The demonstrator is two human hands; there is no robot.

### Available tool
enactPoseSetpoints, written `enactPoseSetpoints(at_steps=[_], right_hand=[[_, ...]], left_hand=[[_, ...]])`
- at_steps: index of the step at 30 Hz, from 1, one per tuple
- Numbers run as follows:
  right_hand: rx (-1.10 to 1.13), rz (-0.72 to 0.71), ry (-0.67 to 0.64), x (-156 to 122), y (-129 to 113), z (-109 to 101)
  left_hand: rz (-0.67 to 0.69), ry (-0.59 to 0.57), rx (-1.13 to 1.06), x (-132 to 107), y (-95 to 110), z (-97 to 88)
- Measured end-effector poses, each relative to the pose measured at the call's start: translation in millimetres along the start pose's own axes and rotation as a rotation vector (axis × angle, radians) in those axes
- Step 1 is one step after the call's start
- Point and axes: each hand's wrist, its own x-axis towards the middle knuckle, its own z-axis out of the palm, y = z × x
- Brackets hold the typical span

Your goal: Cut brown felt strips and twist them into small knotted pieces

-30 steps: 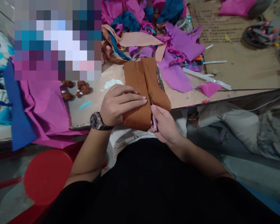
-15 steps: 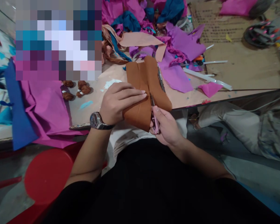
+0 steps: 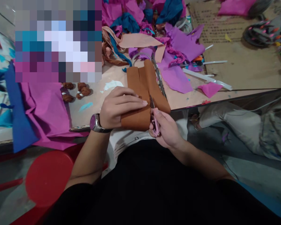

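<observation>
My left hand [image 3: 120, 106] lies over a folded piece of brown crepe paper or cloth [image 3: 138, 117], its fingers stretched across the top and its thumb hidden, holding the piece at the table's front edge. In my right hand [image 3: 166, 126] is a pair of scissors with pink handles [image 3: 156, 125]. The scissors' blades point away from me and sit in a slit that splits the brown piece. To the right of that slit, a separate flap of the brown piece curves away.
Purple, pink and teal scraps [image 3: 180, 40] are heaped at the back. White sticks [image 3: 206, 78] lie to the right, near cardboard [image 3: 255, 62]. Small brown bundles [image 3: 83, 89] sit left. A red stool [image 3: 49, 178] stands below the table; another person's leg [image 3: 231, 122] shows right.
The brown piece has shifted slightly toward me, and its lower edge has swung down and leftward. The left hand has moved slightly down with it. The scissors remain in the slit.
</observation>
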Motion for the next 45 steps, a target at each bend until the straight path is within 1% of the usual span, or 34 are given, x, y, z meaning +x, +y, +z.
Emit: enactPoseSetpoints(at_steps=[3, 6, 12, 14, 19, 24, 29, 40, 45], right_hand=[[-0.005, -0.029, -0.009, -1, 0, -1], [-0.019, -0.060, -0.020, -3, 1, -3], [-0.073, -0.082, -0.073, -8, 3, -9], [-0.080, -0.082, -0.089, -9, 3, -10], [-0.077, -0.089, -0.094, -9, 6, -10], [-0.079, -0.059, -0.053, -9, 9, -6], [-0.079, -0.043, -0.050, -9, 10, -6], [-0.091, -0.080, -0.015, -7, 13, -5], [-0.088, -0.077, -0.001, -6, 15, -5]], left_hand=[[-0.002, -0.023, -0.064, 3, 4, -0.7], [-0.016, -0.022, -0.081, 3, 4, 0.0], [-0.035, -0.052, 0.017, 4, -2, 3.3], [-0.035, -0.039, 0.039, 4, -1, 3.0], [-0.037, 0.044, 0.041, 0, 4, 0.2], [-0.020, 0.055, 0.050, -4, 2, 2.2], [-0.009, 0.087, 0.092, -4, 1, 6.4], [0.071, 0.009, 0.153, -2, 2, 2.2], [0.050, -0.009, 0.185, -4, 2, 3.0]])
